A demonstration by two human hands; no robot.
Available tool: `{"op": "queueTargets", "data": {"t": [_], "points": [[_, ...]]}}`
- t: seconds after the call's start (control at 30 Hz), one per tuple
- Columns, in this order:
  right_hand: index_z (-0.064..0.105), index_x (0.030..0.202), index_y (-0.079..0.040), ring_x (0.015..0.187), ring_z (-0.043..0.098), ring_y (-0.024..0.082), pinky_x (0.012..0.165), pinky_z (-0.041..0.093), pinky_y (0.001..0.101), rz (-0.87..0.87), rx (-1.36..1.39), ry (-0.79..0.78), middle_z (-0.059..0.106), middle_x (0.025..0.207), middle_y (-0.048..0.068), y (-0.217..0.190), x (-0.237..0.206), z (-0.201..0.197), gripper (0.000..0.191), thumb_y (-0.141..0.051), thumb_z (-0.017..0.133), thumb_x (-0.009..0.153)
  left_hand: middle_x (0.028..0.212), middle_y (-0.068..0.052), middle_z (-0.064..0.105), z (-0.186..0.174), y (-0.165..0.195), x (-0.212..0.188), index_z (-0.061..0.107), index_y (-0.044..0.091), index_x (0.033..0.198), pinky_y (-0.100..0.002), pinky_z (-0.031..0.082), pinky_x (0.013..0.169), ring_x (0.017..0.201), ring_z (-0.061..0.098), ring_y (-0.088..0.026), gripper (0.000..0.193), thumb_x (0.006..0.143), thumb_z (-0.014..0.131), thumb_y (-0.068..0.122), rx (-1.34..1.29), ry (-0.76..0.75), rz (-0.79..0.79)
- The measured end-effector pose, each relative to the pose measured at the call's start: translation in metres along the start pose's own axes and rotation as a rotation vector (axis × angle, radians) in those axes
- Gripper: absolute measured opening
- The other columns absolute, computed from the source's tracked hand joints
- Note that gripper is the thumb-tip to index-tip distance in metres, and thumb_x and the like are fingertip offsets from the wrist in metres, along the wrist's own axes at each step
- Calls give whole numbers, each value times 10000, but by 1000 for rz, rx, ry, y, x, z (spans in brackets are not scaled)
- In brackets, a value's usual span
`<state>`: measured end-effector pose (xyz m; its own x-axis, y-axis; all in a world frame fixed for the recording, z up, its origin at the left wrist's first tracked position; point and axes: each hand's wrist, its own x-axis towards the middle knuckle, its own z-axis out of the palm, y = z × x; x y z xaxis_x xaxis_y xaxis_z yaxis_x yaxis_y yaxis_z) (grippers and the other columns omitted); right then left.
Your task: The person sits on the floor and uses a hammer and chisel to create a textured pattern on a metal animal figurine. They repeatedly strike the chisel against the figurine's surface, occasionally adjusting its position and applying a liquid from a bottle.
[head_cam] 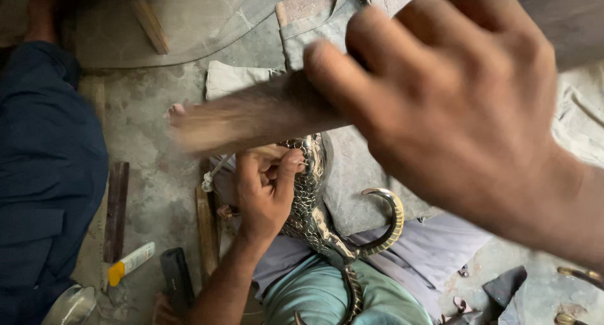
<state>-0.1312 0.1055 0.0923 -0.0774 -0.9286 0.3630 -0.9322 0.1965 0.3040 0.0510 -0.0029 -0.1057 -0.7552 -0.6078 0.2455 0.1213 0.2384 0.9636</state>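
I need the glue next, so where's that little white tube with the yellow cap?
In the head view, the white tube lies on the concrete floor at lower left, between a dark wooden strip and a black block, left of the left hand.

A small white tube point(130, 263) with a yellow-orange cap lies on the grey concrete floor point(151, 193), its cap end pointing lower left. It sits just left of a dark rectangular block point(176, 278), below a long brown wooden strip point(116, 208). No signs or screens show.
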Motion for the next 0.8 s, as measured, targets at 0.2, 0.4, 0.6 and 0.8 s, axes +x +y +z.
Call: {"op": "queueTargets", "data": {"t": [0.2, 0.4, 0.6, 0.8], "points": [[621, 1196, -126, 836, 680, 261, 753, 512, 424, 126, -11, -275, 660, 951, 79, 14, -7, -10, 304, -83, 695, 904, 848, -50, 757, -7, 18, 25, 593, 21, 1106, -241, 593, 579, 728, 761, -120, 237, 1015, 694, 215, 287, -139, -7], [667, 1180, -214, 773, 711, 227, 755, 563, 430, 180, -114, -389, 716, 939, 41, 34, -73, 31, 381, -129, 689, 809, 834, -105, 742, -6, 37, 47, 624, 31, 1142, -345, 570, 594, 709, 760, -220, 353, 947, 758, 294, 435, -256, 64], [663, 1249, -140, 725, 695, 262, 656, 562, 411, 483, 110, -619, 717, 942, 98, 26, -116, 49, 320, -57, 626, 942, 833, -162, 711, -6, 46, 61, 614, 30, 1173, -431, 520, 632, 750, 705, -355, 361, 935, 767, 256, 468, -415, 88], [650, 1162, -70, 772, 685, 373, 657, 537, 463, 601, 229, -367, 710, 939, 165, -5, -155, 45, 349, -47, 684, 816, 832, -139, 723, 1, 45, 71, 620, 53, 1132, -394, 541, 592, 700, 741, -281, 246, 960, 718, 199, 498, -664, -11]]}}
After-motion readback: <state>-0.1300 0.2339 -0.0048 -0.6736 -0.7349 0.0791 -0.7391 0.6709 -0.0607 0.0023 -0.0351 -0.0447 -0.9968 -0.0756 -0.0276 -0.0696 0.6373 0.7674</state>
